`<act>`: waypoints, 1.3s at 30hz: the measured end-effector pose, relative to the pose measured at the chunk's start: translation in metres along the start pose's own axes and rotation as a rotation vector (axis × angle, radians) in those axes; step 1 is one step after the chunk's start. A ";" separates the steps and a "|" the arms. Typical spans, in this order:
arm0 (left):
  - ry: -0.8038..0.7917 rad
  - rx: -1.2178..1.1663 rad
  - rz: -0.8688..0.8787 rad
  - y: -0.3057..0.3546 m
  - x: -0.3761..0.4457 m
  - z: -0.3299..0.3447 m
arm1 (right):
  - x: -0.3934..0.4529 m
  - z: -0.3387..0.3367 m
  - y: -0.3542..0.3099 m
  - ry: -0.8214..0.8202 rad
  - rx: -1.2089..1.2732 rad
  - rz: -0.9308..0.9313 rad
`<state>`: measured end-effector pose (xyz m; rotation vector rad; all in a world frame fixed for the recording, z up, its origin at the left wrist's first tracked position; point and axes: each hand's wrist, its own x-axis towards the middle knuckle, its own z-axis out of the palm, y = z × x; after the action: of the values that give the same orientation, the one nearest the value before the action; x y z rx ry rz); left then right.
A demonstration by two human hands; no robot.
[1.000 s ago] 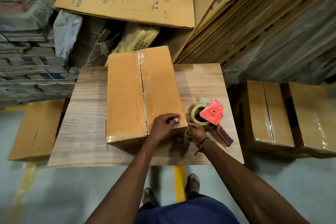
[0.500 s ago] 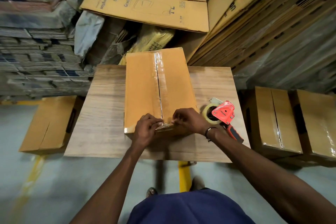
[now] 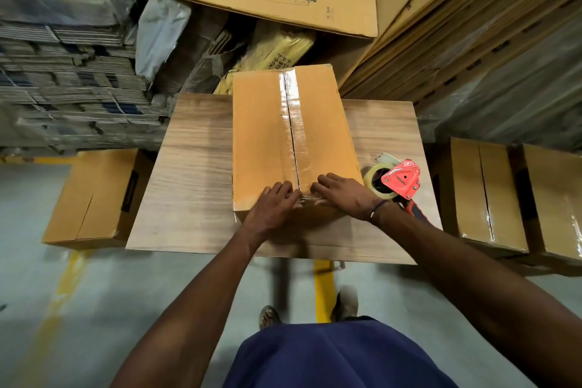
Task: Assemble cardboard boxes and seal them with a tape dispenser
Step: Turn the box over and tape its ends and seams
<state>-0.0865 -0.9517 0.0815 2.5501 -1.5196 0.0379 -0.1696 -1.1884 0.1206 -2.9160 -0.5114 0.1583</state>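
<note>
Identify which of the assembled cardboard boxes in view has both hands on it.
The box on the wooden table, with its taped centre seam: both hands rest at its near edge. The other boxes stand on the floor, untouched.

Your wooden table (image 3: pixel 192 186) carries the taped box (image 3: pixel 267 135) at its middle; the tape dispenser (image 3: pixel 400 183) lies just right of it.

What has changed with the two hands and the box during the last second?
The right hand moved from beside the box onto its near edge. The left hand slid left of the taped seam. Both now press the tape end down. The tape dispenser stayed untouched on the table.
</note>
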 end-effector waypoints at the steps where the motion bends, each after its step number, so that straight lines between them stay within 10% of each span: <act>1: -0.009 0.028 0.038 -0.005 -0.003 0.003 | -0.001 -0.002 0.003 -0.018 -0.027 -0.037; 9: -0.115 -0.272 -0.083 -0.005 -0.005 -0.022 | 0.003 -0.021 0.012 -0.150 0.035 -0.093; 39: -0.113 -0.166 -0.139 -0.050 -0.067 -0.059 | -0.023 -0.031 0.057 -0.203 0.364 0.045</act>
<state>-0.0706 -0.8608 0.1256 2.5539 -1.3169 -0.2443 -0.1683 -1.2542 0.1417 -2.5681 -0.3970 0.5014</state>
